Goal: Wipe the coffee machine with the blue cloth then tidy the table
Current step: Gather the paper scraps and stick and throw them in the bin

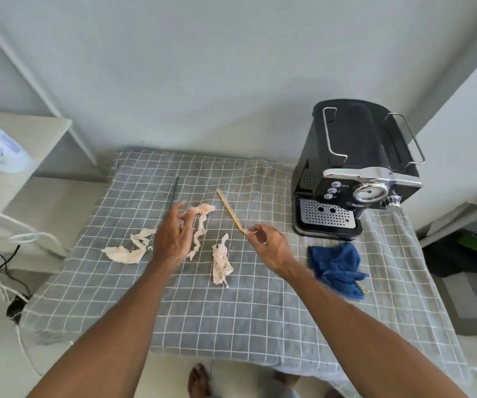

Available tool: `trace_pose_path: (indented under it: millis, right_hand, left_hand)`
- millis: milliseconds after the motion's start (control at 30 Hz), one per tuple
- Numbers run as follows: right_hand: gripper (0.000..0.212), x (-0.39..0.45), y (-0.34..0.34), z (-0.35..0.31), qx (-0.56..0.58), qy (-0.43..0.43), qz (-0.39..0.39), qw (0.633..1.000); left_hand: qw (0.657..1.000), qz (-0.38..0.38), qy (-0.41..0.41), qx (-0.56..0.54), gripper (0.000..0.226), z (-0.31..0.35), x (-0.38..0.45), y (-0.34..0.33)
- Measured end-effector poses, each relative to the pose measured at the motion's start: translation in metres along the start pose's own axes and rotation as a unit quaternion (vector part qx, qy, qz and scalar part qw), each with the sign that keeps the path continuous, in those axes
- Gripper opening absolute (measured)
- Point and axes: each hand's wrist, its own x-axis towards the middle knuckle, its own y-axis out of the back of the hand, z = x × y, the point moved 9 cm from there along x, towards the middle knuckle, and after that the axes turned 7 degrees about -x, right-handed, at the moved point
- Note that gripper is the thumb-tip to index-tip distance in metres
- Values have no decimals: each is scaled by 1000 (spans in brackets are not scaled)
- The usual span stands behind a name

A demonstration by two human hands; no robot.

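Observation:
A black and chrome coffee machine (pixel 355 168) stands at the table's far right. The crumpled blue cloth (pixel 336 265) lies on the table just in front of it, with nothing holding it. My right hand (pixel 268 245) pinches the near end of a thin yellow stick (pixel 230 209) that slants away to the upper left. My left hand (pixel 174 234) hovers with fingers spread over a twisted strip of pale tissue (pixel 201 225), fingertips touching its top end. Two more crumpled tissue pieces lie on the table, one to the left (pixel 129 249) and one between my hands (pixel 221 261).
The table wears a grey checked cloth (pixel 231 320). A thin black stick (pixel 174 189) lies at the far middle. White shelves (pixel 16 139) with a plastic bag stand left, cables (pixel 7 271) hang below. Dark bags (pixel 466 254) sit on the floor at right.

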Motion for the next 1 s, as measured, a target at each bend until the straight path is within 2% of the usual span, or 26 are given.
trace_pose_path:
  millis: [167, 300, 367, 533, 600, 667, 733, 833, 933, 1000]
  right_hand:
    - [39, 13, -68, -15, -88, 7, -29, 996]
    - [75, 13, -114, 0, -152, -4, -54, 987]
    - [84, 10, -131, 10, -196, -14, -66, 978]
    - [68, 9, -140, 20, -217, -34, -52, 974]
    - [59, 11, -138, 21, -187, -38, -55, 980]
    - [49, 14, -134, 22, -168, -36, -49, 984]
    - [36, 19, -128, 19, -168, -35, -35, 985]
    - [22, 34, -113, 15, -138, -57, 6, 989]
    - [21, 57, -96, 2, -140, -31, 46, 989]
    - [20, 77, -86, -7, -163, -7, 60, 985]
  left_hand:
    - [1000, -15, 12, 17, 57, -55, 2, 46]
    - [998, -58, 9, 31, 62, -94, -5, 52]
    - [994, -89, 14, 65, 67, -112, -12, 48]
    - [980, -153, 26, 124, 75, -134, -22, 20]
    - [977, -160, 34, 138, 70, -134, -20, 11]
    - [975, -157, 29, 151, 56, -130, -17, 4]
    - [982, -135, 28, 129, 38, -124, -11, 4]
    - [996, -80, 13, 45, 25, -111, 1, 9]
    - [999, -10, -33, -21, 17, -91, 14, 16]
    - [997, -12, -40, -67, 18, -84, 24, 8]
